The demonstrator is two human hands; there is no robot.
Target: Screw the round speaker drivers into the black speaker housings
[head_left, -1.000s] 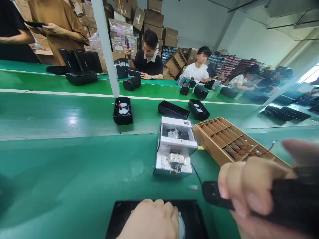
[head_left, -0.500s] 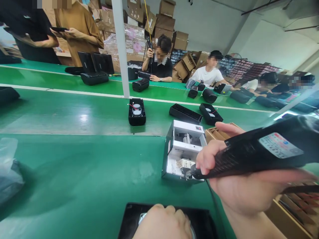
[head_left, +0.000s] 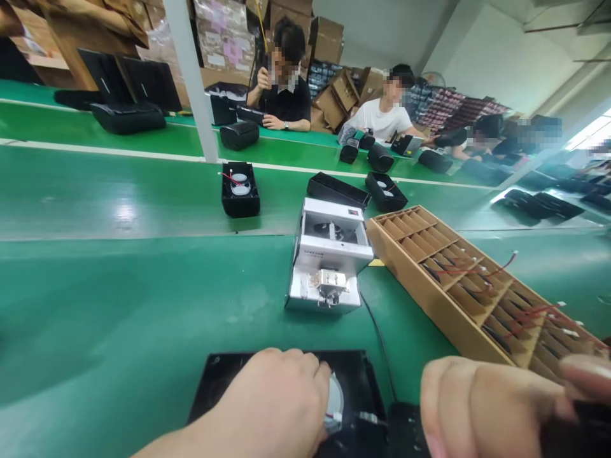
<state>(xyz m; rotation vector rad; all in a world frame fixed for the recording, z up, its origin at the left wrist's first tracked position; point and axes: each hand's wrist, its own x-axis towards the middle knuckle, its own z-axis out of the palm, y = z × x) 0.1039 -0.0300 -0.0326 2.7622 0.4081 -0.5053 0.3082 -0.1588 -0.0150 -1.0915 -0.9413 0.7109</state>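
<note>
Green work table [head_left: 119, 305], one: long, running the width of the room, with a white stripe across it farther back.

Cardboard divider tray [head_left: 446, 280], one: just right of the white screw feeder, angled away toward the near right; slotted compartments, several holding flat dark parts with red wires.

White screw feeder [head_left: 329, 257], one: the landmark, standing mid-table, lid open, a black cable trailing from its near right corner.

Black housing [head_left: 356, 397], one at the near edge, directly in front of the feeder: open side up, a round silver speaker cone showing inside with a small red-wired plug beside it.

Black housings beyond the feeder, three counted: one with two speakers [head_left: 240, 189] to its far left, one long housing [head_left: 337, 191] just behind it, one more [head_left: 383, 192] behind and to the right.

Left hand [head_left: 272, 401], one: lying flat on the near housing, fingers curled down over the speaker cone, pressing and not pinching.

Right hand [head_left: 482, 407], one: near right of the feeder, fingers wrapped tight round a black power screwdriver [head_left: 405, 432], whose end sits just right of the near housing.

Seated people behind the feeder: two clear.
</note>
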